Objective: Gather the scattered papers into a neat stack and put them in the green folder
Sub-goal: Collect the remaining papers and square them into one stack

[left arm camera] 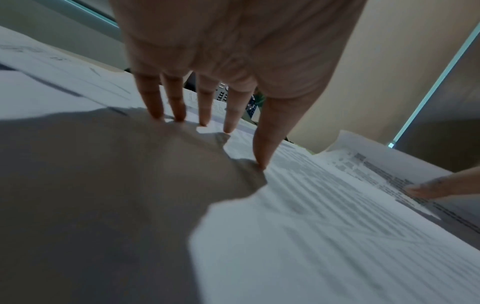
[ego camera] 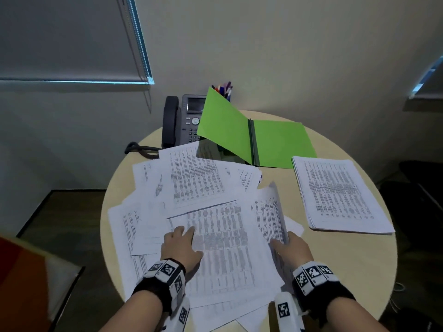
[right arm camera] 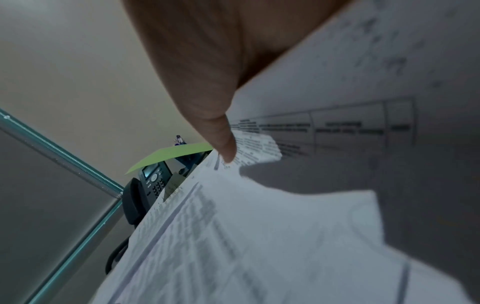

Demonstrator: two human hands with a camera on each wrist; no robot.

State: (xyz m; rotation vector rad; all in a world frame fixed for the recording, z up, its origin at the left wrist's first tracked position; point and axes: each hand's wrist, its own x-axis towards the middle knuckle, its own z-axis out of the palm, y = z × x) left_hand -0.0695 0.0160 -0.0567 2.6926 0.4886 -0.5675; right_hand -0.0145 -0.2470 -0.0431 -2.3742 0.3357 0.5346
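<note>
Printed sheets (ego camera: 191, 183) lie scattered and overlapping over the left and middle of a round beige table (ego camera: 359, 255). A neat stack of papers (ego camera: 338, 192) sits at the right. Behind them the green folder (ego camera: 259, 137) lies open, its left cover propped up. My left hand (ego camera: 182, 245) presses flat on the top sheet, fingers (left arm camera: 179, 107) straight with their tips on the paper. My right hand (ego camera: 291, 248) pinches the near edge of a raised sheet (ego camera: 271, 209); its thumb (right arm camera: 207, 102) lies on top of that sheet (right arm camera: 363, 72), and its fingers are hidden underneath.
A grey desk phone (ego camera: 184, 121) and a cup of pens (ego camera: 225, 91) stand at the table's back edge, behind the folder (right arm camera: 171, 153). An orange chair (ego camera: 28, 279) is at the lower left. Bare tabletop shows at the near right.
</note>
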